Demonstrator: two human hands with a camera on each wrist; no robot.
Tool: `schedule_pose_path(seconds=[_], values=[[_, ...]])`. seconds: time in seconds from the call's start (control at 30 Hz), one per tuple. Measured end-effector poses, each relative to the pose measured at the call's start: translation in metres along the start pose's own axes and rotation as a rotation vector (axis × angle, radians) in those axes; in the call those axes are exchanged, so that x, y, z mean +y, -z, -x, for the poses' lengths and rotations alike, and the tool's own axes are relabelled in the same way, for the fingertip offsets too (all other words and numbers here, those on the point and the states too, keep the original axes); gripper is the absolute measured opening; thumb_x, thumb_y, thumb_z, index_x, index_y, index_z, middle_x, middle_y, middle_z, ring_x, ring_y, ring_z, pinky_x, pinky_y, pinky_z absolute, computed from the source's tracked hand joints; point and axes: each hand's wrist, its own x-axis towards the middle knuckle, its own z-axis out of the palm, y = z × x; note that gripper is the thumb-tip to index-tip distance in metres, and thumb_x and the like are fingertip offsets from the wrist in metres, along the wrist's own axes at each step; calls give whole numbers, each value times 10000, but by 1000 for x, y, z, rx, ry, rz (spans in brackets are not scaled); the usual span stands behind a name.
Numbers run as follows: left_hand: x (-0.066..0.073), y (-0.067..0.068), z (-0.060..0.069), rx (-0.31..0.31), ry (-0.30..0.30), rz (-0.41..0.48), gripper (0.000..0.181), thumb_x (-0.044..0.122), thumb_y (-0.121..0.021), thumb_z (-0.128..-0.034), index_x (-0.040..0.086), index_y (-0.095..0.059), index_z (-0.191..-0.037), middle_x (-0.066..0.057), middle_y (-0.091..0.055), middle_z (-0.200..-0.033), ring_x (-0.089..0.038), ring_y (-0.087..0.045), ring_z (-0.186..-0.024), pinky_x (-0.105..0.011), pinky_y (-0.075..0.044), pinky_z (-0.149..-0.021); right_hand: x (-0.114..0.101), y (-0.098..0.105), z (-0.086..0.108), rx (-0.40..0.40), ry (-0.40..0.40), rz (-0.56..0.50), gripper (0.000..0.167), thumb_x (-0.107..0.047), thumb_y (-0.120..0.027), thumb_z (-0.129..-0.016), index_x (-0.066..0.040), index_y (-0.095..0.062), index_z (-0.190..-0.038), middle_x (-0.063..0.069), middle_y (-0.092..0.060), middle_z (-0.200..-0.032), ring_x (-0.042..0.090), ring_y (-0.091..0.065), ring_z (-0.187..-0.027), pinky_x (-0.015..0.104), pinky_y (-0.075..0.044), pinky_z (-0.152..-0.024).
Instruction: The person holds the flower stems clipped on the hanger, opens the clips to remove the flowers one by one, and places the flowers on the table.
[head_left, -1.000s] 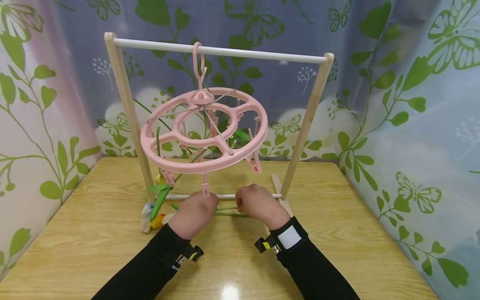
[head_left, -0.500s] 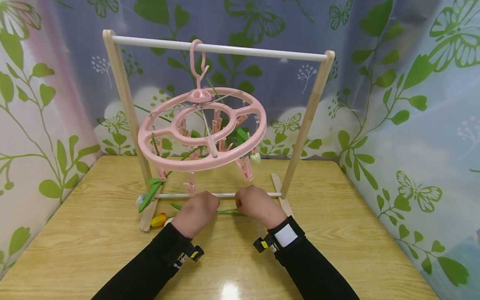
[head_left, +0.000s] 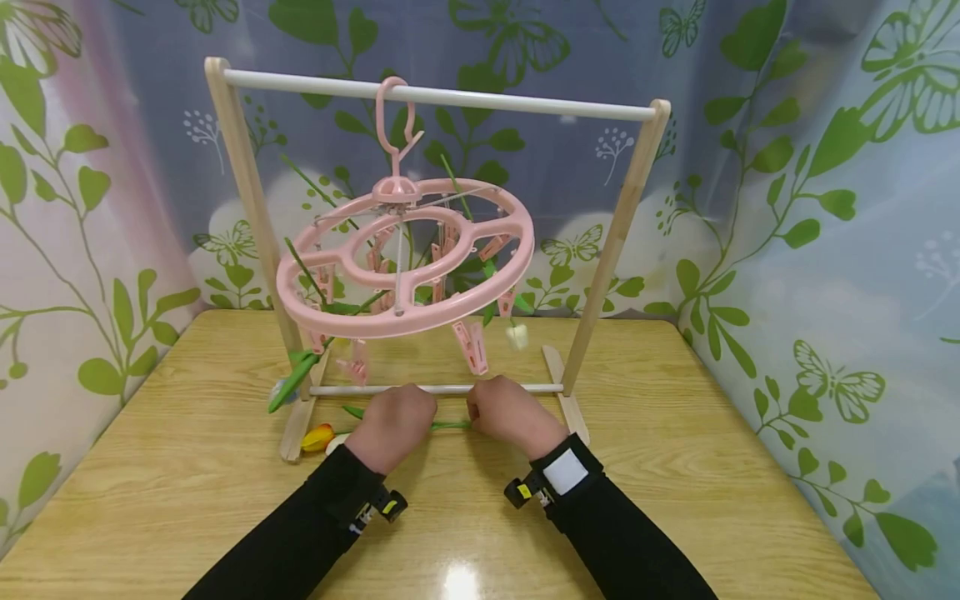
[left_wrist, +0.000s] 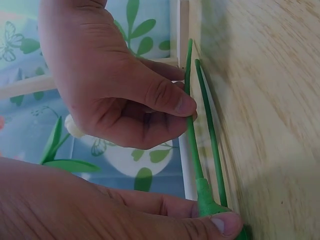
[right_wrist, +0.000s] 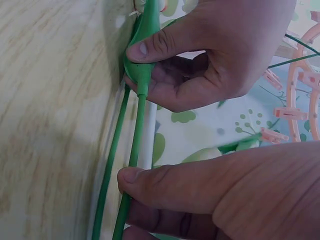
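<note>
My left hand (head_left: 396, 425) pinches an artificial tulip at the base of its green leaves (right_wrist: 145, 47). Farther right along the same green stem (left_wrist: 194, 142), my right hand (head_left: 516, 417) pinches it between thumb and fingers. A second green stem (left_wrist: 214, 142) runs beside it, close to the tabletop. An orange-yellow tulip head (head_left: 318, 437) and a white tulip head (head_left: 336, 443) show left of my left hand; which bloom belongs to the held stem, I cannot tell. Above both hands hangs a round pink clip hanger (head_left: 420, 317).
The hanger's hook sits over the white top rod (head_left: 525, 102) of a wooden stand (head_left: 618, 242). Pink clips (head_left: 471, 346) dangle from the ring, with several tulips among them, including a white one (head_left: 517, 336) and a bluish one (head_left: 283, 392). A patterned curtain (head_left: 840, 250) surrounds the wooden table (head_left: 675, 467).
The pink hanger has turned on its hook, and its clips and tulips have swung round with it. Both hands stay almost in place, the right a touch farther left.
</note>
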Motion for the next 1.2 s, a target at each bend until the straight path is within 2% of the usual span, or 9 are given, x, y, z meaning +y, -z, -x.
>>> schedule_pose_path(seconds=[0.17, 0.3, 0.43, 0.53, 0.67, 0.8, 0.97, 1.03, 1.2], values=[[1, -2, 1, -44, 7, 28, 455, 170, -768, -892, 162, -443, -573, 56, -353, -510, -75, -446, -419, -195, -351, -383, 0, -7, 0, 5, 14, 5, 217, -18, -712, -854, -142, -634, -693, -58, -534, -638, 95, -458, -584, 233, -379, -542], [2, -4, 3, -34, -7, -2, 435, 195, -764, -901, 164, -448, -603, 54, -320, -524, -70, -439, -424, -189, -333, -389, 0, -9, 0, 15, 24, 1, 226, 5, -710, -836, -139, -628, -682, -56, -531, -637, 106, -459, -592, 240, -380, -551], [1, -5, 4, -20, -23, -41, 417, 205, -760, -905, 172, -458, -620, 57, -339, -533, -68, -445, -437, -186, -330, -404, -1, -10, 0, 36, 42, 10, 253, 26, -700, -811, -136, -589, -651, -59, -478, -616, 107, -427, -583, 239, -348, -540], [1, -5, 3, -54, -27, -26, 403, 194, -752, -913, 172, -473, -623, 59, -388, -535, -69, -464, -450, -191, -350, -412, -1, -11, 0, 45, 56, 15, 266, 42, -693, -793, -133, -569, -635, -61, -442, -607, 106, -402, -577, 236, -324, -532], [2, -4, 1, -143, -20, 2, 441, 186, -737, -925, 173, -441, -600, 56, -392, -531, -63, -453, -453, -193, -341, -414, -1, -12, 0, 59, 64, 16, 298, 58, -692, -783, -140, -546, -616, -71, -417, -596, 104, -390, -571, 236, -311, -530], [3, -4, -4, -245, -19, -13, 479, 176, -704, -956, 182, -413, -575, 55, -348, -524, -56, -380, -439, -204, -234, -423, 0, -14, -1, 79, 59, 13, 355, 76, -683, -774, -156, -488, -589, -76, -360, -578, 102, -352, -564, 235, -283, -526], [4, -4, -8, -426, -85, -90, 491, 210, -640, -1010, 161, -385, -593, 20, -243, -550, -106, -204, -454, -257, -131, -466, 0, -14, -1, 70, 41, -15, 409, 86, -652, -810, -166, -426, -581, -58, -278, -579, 104, -293, -558, 237, -248, -525], [4, -5, -8, -361, -92, -151, 529, 218, -638, -1010, 173, -333, -581, 16, -184, -565, -111, -146, -468, -267, -116, -470, -1, -14, -1, 66, 31, -21, 410, 87, -650, -818, -166, -433, -578, -58, -283, -577, 103, -294, -557, 237, -252, -524], [8, -8, -3, -29, -1, -263, 643, 223, -699, -957, 181, -186, -572, 21, -100, -584, -80, -112, -465, -254, -126, -451, -1, -16, -2, 65, -3, -35, 367, 84, -658, -815, -153, -494, -587, -62, -361, -568, 99, -345, -549, 236, -285, -515]])
